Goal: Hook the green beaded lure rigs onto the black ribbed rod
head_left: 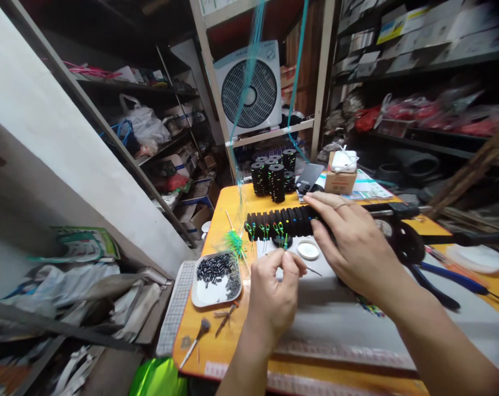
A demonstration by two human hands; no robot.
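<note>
A black ribbed foam roll (280, 221) lies sideways on a rod, with several small green and yellow looped cords (266, 231) hanging from its grooves. My right hand (350, 236) lies over the roll's right part, thumb at the front and fingers across the top, gripping it. Below the roll, my left hand (274, 286) is closed in a pinch at the lower end of a green cord (286, 243). A thin pointed metal tool (314, 270) sticks out to the right of that hand; its other end is hidden.
A white tray (211, 297) of dark tube-shaped pieces stands left, near a green bristly bundle (235, 242) and a brush (203, 329). Several black spools (276, 184), a phone (309, 179) and a small box (340, 181) stand behind. Blue-handled pliers (451, 278) lie right.
</note>
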